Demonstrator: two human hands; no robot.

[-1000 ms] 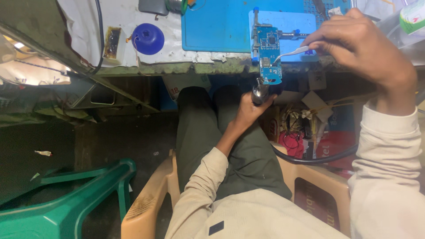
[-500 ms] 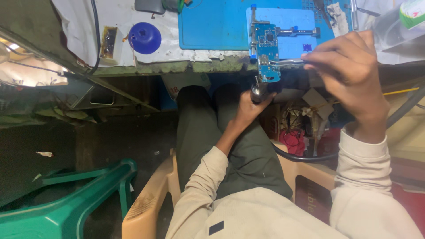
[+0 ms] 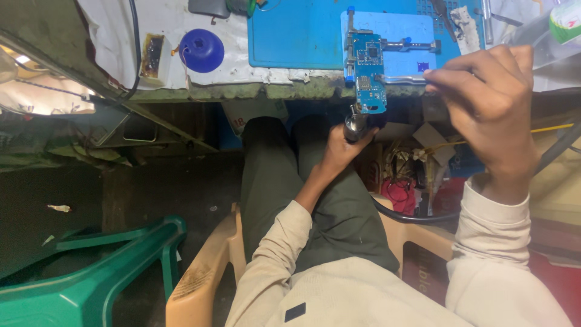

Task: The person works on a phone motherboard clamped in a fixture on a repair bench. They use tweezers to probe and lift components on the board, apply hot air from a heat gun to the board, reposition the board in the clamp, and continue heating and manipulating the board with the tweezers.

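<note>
I see my left hand (image 3: 342, 151) below the bench edge, wrapped around a dark tool (image 3: 354, 126) whose tip points up at the blue circuit board (image 3: 368, 72). The board sits clamped in a holder (image 3: 396, 45) on the blue mat (image 3: 296, 33). My right hand (image 3: 487, 103) pinches tweezers (image 3: 404, 79) that reach toward the board. A blue round cap (image 3: 201, 50) lies left of the mat.

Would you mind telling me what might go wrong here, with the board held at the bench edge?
1. The board overhangs the bench edge in its holder; a push could tip it towards the lap.
2. The left hand holds the tool just under the board; it may strike parts there.
3. The right hand pinches tweezers flat across the board; a slip could scratch it.
</note>
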